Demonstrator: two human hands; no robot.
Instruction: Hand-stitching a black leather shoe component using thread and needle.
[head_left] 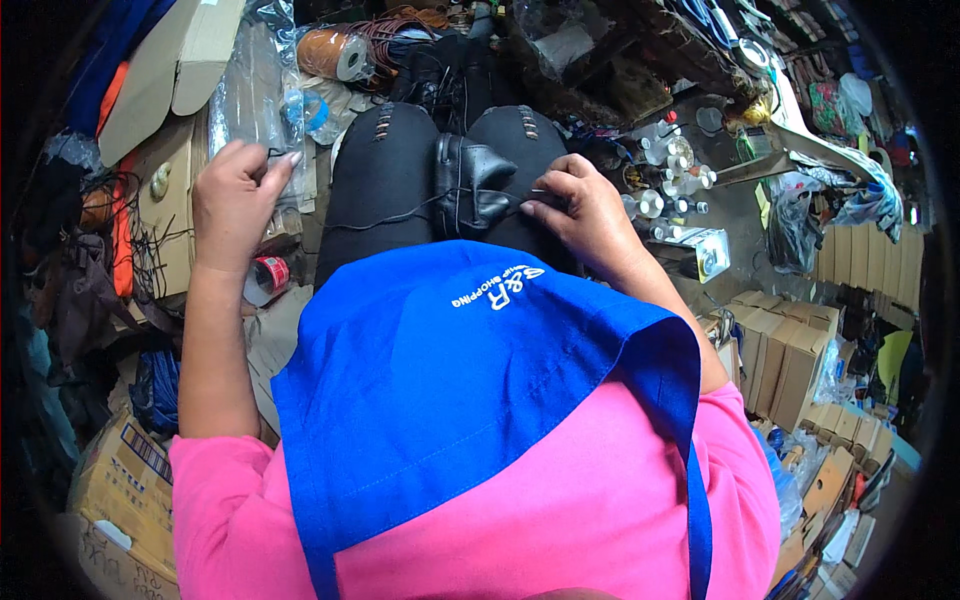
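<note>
Pinching a black thread (400, 217) just right of the frame's upper middle, the right hand (582, 205) has thumb and fingertips pressed together beside a black shoe (482, 178). The left hand (235, 190) is curled closed in the upper left, its thumb and forefinger together on a short dark strand (275, 152). The two hands are well apart, with the shoe between them, resting between the dark trouser knees (385, 150) in the upper middle. The right hand is clearly the nearer; from it the shoe lies just to the left, and from the left hand it lies well to the right. The shoe's long side seems to run from top to bottom of the frame, across the line joining the hands, with the thread leading off to either side. Black leather against dark cloth makes its ends hard to pick out. The thread thins from sight left of the thigh, so I cannot tell whether it joins the left hand's strand. Curled fingers hide both palms, and the blue apron (440, 370) covers the lap below.
</note>
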